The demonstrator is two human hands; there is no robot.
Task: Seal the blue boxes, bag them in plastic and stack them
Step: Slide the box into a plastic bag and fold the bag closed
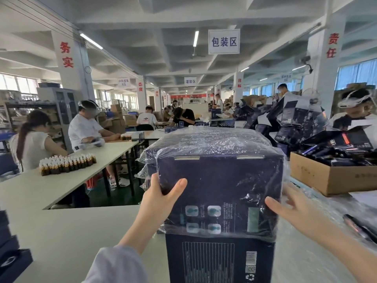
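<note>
A dark blue box wrapped in clear plastic [220, 190] sits raised in front of me, on top of an unwrapped blue box [219, 260]. My left hand [161, 199] grips its left edge, thumb across the front face. My right hand [289, 209] lies against its right side with fingers straight, thumb touching the plastic. Behind it stands a stack of bagged blue boxes [204, 139].
A cardboard carton [326, 178] full of dark flat packs stands at the right, with a heap of folded blue boxes [302, 121] beyond. Left table [51, 184] carries rows of amber bottles [67, 163]; people work there. Dark boxes [10, 256] lie at bottom left.
</note>
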